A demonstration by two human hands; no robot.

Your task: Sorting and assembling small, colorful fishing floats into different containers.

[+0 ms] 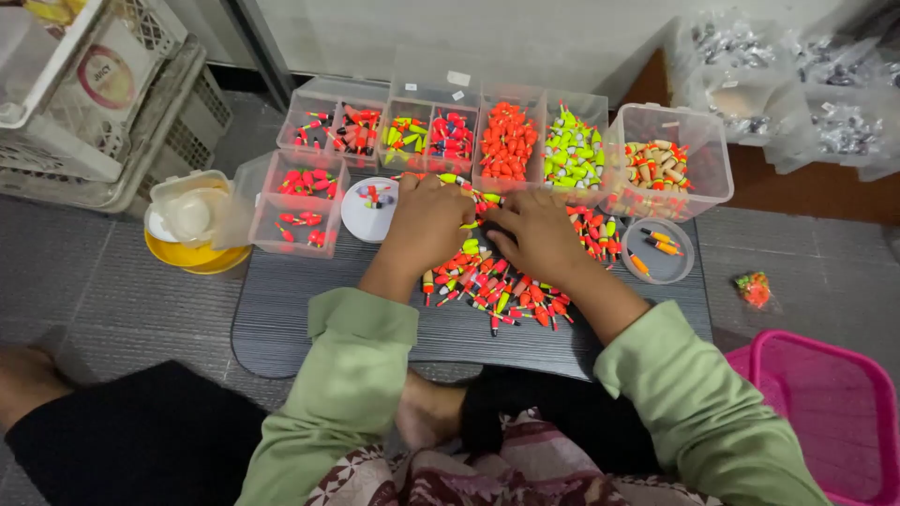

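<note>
A low dark board (309, 319) is seen at frame centre, over grey floor. On it, centre of frame, a loose pile of small fishing floats (497, 286) is spread: slim bodies, mostly red-orange, some with yellow-green halves and thin stems, lying at all angles.

Along the board's upper edge a row of clear plastic boxes (511, 141) is set, each with floats sorted by colour: red, orange, yellow-green. One more clear box (300, 211) sits left of centre, and a bigger tub (667, 159) with tan and orange floats is at upper right. A round white lid (367, 208) is placed just left of the hands, a round clear lid (659, 250) with a few orange floats to their right.

A pink basket (825, 412) is seen at lower right, a yellow bowl (192, 251) at left.

Both forearms, in light green sleeves pushed up, are extended forward, palms down. The left hand (427, 225) is laid on the pile's upper edge, fingers curled onto floats; a definite grasp cannot be told. The right hand (539, 239) is beside it, touching, fingers bent down into the pile; a grasp cannot be told either.
</note>
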